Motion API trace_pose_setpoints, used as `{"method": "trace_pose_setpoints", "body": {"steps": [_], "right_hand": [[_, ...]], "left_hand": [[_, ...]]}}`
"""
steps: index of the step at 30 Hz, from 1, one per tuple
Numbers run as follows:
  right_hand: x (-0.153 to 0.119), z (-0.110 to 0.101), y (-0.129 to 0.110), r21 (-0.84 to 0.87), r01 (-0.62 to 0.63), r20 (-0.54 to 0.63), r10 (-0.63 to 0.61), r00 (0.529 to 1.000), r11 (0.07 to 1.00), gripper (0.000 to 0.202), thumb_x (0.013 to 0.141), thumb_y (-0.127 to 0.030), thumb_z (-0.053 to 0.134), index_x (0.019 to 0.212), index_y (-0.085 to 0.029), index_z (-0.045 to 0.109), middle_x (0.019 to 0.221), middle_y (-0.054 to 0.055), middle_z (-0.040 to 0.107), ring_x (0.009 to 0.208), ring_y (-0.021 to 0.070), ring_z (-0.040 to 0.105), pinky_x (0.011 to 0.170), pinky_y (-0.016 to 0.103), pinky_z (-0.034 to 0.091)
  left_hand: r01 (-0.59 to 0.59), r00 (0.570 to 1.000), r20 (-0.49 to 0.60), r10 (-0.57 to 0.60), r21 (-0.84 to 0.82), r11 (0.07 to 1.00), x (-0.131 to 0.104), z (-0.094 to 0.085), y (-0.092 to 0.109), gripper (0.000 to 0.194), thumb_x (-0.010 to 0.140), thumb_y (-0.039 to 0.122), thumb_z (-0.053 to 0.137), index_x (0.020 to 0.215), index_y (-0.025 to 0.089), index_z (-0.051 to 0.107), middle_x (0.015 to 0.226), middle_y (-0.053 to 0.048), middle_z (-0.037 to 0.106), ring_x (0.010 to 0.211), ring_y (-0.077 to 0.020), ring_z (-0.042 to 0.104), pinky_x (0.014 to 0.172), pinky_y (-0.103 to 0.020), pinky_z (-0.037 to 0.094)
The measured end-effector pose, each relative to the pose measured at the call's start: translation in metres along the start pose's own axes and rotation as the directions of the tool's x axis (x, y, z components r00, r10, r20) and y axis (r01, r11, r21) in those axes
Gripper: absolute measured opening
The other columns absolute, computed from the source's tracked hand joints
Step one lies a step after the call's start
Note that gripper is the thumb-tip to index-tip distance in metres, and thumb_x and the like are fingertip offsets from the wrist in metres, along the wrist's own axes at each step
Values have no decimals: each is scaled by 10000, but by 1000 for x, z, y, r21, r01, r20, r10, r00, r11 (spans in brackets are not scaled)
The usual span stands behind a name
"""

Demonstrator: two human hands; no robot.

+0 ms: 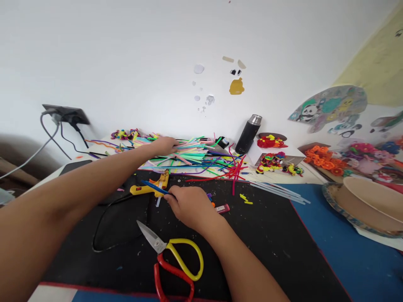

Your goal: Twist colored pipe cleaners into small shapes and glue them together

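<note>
My left hand (pixel 166 145) reaches out to the heap of many-coloured pipe cleaners (pixel 192 156) along the back of the table. It touches the top of the heap, and its fingertips are hidden. Nearer to me, my right hand (pixel 192 206) is closed on blue pipe cleaners (pixel 154 186), pinched between thumb and fingers, their free ends pointing left. Under them lies a yellow glue gun (pixel 140 190) with a clear glue stick in it. Large scissors (pixel 166 247) with one red and one yellow handle lie partly spread on the black mat (pixel 261 247).
A black flask (pixel 248 135) leans against the wall. Clear glue sticks (pixel 280 191) and short yellow pieces (pixel 245 199) lie right of the heap. Orange flowers (pixel 325 160) and a round basket (pixel 333 201) stand far right. A black cord (pixel 96 235) loops across the mat's left.
</note>
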State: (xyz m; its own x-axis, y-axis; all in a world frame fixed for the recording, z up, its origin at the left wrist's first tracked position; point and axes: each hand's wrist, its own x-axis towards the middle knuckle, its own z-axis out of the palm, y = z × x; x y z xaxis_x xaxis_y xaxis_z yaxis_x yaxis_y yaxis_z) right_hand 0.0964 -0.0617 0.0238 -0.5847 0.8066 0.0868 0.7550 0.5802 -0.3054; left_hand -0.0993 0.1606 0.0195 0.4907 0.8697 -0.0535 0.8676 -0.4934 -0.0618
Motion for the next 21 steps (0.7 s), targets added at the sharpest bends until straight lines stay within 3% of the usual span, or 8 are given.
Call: {"method": "trace_pose_setpoints", "body": {"steps": [4,6,8,11,13,15,18,21], "right_hand": [[0,2,2,19,12,-19,-12,1000,1000,324,1077,-389,450,1078,-186,702,950,104,795,823,256,741,657,305,411],[0,3,3,45,16,-42,-14,999,999,318,1075,-391,459,1067,-190,705,934,97,791,802,243,730,651,297,391],[0,3,4,105,21,-77,-13,997,994,308,1069,-391,477,1040,-193,712,911,84,786,776,225,714,640,290,368],[-2,-1,6,274,31,-182,20,983,961,285,1058,-370,507,987,-200,725,853,52,763,740,190,682,638,276,356],[-2,-4,8,442,43,-255,79,964,896,281,1050,-371,521,961,-203,728,776,23,726,697,164,658,646,262,376],[-2,-6,10,638,48,-275,169,946,769,306,1042,-414,521,955,-201,723,671,-14,659,596,135,620,621,244,402],[0,-7,15,857,31,-214,300,930,515,353,1018,-485,525,968,-188,707,565,-59,558,435,99,530,493,215,390],[2,-7,19,928,40,-182,358,916,370,370,991,-511,550,945,-174,697,532,-70,531,381,86,491,409,195,348]], "left_hand": [[-28,999,24,30,-54,998,-6,-1,-3,417,924,448,490,1093,178,758,1063,-119,767,918,-277,688,748,-317,465],[-22,999,-32,19,-112,993,-10,-7,-7,445,918,472,499,1132,185,762,1110,-113,768,972,-280,689,787,-314,476],[0,981,-189,-41,-211,977,-19,-13,-9,452,893,462,537,1169,184,763,1192,-122,752,1076,-296,671,879,-330,481],[11,869,-443,-220,-427,904,-40,-19,-1,411,855,433,612,1125,175,783,1195,-135,748,1120,-309,648,971,-366,468],[10,803,-433,-409,-677,736,-57,-21,10,391,841,454,661,1109,198,787,1077,-98,775,994,-276,671,900,-351,499],[-74,779,-358,-515,-868,491,-73,-25,23,397,802,470,724,1075,189,790,1007,-84,772,931,-241,661,844,-322,502],[-177,849,-188,-495,-982,68,-94,-31,47,436,701,467,828,985,138,795,871,-95,735,776,-197,629,698,-294,492],[-137,948,-95,-305,-983,-119,-111,-35,74,431,675,484,877,897,123,798,789,-91,700,692,-166,587,647,-284,471]]}}
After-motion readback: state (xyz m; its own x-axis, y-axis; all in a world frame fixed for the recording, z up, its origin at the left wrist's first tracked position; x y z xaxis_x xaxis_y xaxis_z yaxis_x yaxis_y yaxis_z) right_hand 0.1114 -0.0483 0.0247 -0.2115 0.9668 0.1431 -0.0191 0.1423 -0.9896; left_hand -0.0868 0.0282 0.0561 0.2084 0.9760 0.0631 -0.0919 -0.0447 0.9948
